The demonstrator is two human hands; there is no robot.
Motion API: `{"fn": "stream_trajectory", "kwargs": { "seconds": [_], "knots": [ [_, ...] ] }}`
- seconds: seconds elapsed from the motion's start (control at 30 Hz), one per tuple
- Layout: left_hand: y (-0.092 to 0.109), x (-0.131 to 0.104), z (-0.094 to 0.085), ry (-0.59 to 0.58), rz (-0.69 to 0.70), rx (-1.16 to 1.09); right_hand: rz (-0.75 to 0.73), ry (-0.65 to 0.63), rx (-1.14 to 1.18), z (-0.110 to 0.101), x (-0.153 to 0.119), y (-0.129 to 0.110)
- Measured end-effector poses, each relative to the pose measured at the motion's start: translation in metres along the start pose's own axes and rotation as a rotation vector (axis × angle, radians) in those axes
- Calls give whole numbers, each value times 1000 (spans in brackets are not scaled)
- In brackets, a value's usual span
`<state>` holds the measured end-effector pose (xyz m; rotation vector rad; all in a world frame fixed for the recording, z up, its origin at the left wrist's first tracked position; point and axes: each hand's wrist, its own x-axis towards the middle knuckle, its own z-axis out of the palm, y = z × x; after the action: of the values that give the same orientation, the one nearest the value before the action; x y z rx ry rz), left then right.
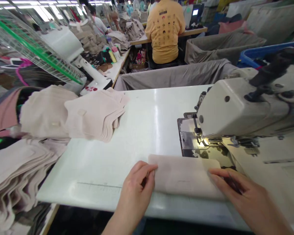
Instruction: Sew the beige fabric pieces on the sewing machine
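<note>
A sewing workshop: sewing machine (pixel 235 107) at three o'clock, cloth stacks (pixel 94 114) at nine, a seated co-worker (pixel 164 36) at twelve.

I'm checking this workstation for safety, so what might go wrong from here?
The right hand is on the near side of the sewing machine, close to its lit stitching area; fingers straying forward could get hurt if it ran.

The pale fabric piece has the left hand and right hand near opposite ends, so uneven pulling might skew it.

The fanned stack of cut pieces could slide if bumped.
</note>
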<state>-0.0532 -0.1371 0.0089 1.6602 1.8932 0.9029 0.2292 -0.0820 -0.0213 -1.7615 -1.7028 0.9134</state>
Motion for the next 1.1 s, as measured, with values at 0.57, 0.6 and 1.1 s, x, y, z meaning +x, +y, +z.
{"fn": "stream_trajectory", "kwargs": {
  "seconds": [0.57,0.6,1.1],
  "knots": [
    [-2,0,2,-5,-17,-14,57,33,-27,2,-5,-5],
    [-2,0,2,-5,-14,-4,40,28,-29,2,-4,-3],
    [-3,18,3,75,471,668,-687,73,-518,-8,5,-2]
  ]
}}
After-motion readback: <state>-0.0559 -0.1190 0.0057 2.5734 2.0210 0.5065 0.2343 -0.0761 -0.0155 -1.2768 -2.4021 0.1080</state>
